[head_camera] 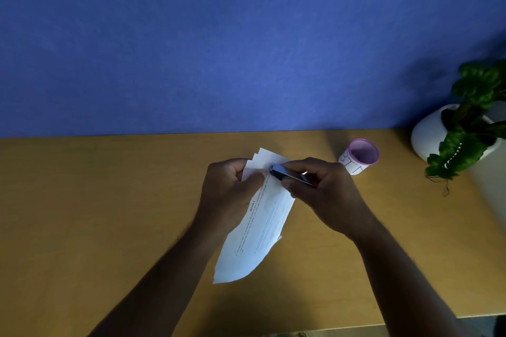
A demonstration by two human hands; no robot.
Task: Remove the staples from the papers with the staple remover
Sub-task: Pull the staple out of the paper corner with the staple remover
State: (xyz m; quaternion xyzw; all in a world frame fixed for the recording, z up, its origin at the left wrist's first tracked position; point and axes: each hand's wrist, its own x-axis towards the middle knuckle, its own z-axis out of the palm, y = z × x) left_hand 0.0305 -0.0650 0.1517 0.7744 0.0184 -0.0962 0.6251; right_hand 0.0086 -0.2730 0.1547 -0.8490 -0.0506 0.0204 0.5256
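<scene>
White papers [262,227]: sheaf lifted over the wooden table [109,213], top corner pinched in left hand [230,189], fingers closed on it.
Staple remover [290,175]: clamped in right hand [323,189], tip at the corner beside the left thumb.
Pink cup [360,154]: right of the right hand, apart.

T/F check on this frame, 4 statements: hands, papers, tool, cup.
1. The left hand grips the papers near their far end. True.
2. The right hand holds the staple remover against the papers. True.
3. The pink-rimmed cup stands left of the hands. False: it stands to their right, near the potted plant.
4. The papers lie flat and untouched on the table. False: both hands work on them.
</scene>
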